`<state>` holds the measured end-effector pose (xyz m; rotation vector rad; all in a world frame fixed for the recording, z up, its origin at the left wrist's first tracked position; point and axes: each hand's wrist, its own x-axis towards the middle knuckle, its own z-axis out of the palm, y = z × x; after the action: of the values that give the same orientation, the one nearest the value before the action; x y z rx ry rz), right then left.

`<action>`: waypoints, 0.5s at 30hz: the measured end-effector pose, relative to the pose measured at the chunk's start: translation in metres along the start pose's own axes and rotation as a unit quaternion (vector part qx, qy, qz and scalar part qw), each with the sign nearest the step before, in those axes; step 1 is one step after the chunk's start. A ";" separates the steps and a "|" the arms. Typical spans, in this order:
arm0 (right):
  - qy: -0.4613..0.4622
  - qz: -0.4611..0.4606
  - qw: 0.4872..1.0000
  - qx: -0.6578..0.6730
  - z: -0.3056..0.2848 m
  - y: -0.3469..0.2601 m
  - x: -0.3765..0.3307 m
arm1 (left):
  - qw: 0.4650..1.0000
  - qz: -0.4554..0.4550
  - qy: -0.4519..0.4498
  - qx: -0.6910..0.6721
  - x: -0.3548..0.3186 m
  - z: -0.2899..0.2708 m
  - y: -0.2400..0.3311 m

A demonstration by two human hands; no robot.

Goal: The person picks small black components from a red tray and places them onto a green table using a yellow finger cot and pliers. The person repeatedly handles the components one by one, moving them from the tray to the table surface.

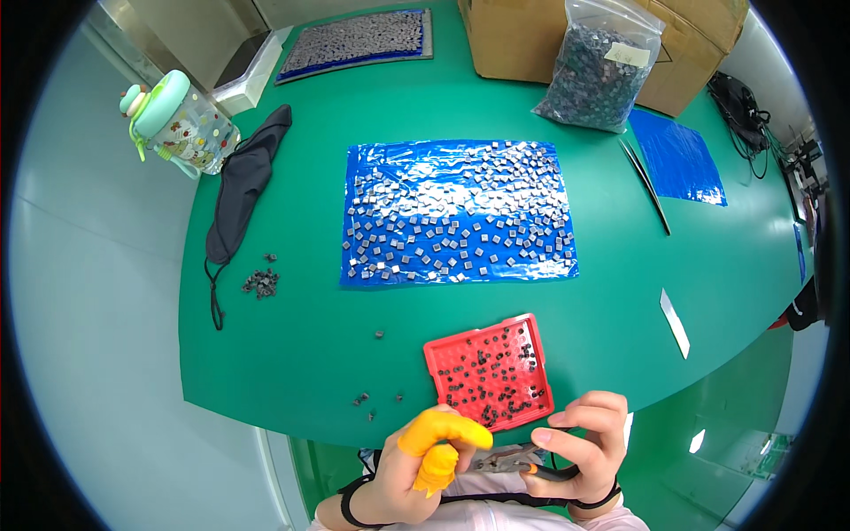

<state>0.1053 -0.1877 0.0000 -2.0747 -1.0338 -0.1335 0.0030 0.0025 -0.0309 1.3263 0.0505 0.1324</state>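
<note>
My left hand (423,465) sits at the near table edge, thumb and forefinger in orange finger cots, pinched together; anything between them is too small to see. My right hand (584,447) is closed around dark metal tweezers (518,460) whose tips point left toward the left fingers. Just above both hands lies a red perforated tray (531,332) dotted with small dark parts. Farther back, a blue plastic sheet (363,159) is covered with several small grey square pieces.
A clear bag of dark pieces (598,75) leans on a cardboard box (505,40). A green bottle (181,124) and a black mask (239,186) lie at the left. Loose grey parts (261,283) sit on the green mat (301,345). Long tweezers (646,186) lie beside another blue sheet (677,159).
</note>
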 end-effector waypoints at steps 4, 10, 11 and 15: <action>0.006 0.020 0.999 0.032 -0.001 0.000 0.001 | 0.992 0.074 0.046 0.094 0.014 0.011 0.023; -0.022 -0.003 0.999 0.048 -0.001 0.001 0.004 | 0.970 0.212 0.087 0.086 0.014 0.020 -0.005; -0.022 0.002 0.999 0.046 0.000 0.000 0.001 | 0.966 0.232 0.085 0.081 0.016 0.020 -0.004; -0.013 0.000 0.999 0.031 0.002 0.001 -0.003 | 0.977 0.194 0.016 0.087 0.017 0.012 0.007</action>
<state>0.1038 -0.1886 -0.0027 -2.0247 -1.0416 -0.0739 0.0209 -0.0050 -0.0210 1.4971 -0.1749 0.4899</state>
